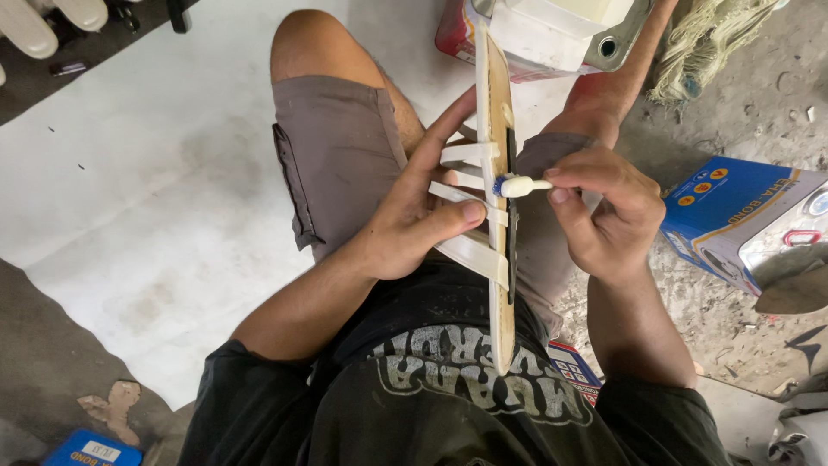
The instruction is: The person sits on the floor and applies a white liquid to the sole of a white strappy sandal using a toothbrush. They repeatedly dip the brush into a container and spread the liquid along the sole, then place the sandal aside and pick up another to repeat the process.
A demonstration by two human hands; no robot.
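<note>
I sit with a long pale wooden piece [497,121] standing on edge over my lap, several pale slats sticking out of its left side. My left hand [414,216] grips it from the left, thumb pressed across a slat and fingers stretched up along the slats. My right hand [608,216] pinches a small white applicator [522,185] with a blue end, its tip touching the dark strip on the piece's edge.
A blue and white glue tin [742,216] stands on the dirt floor at right. A red and white tin [552,39] sits beyond my knees, frayed cloth [707,34] next to it. A white sheet [147,190] covers the floor at left; a blue lid [86,449] lies bottom left.
</note>
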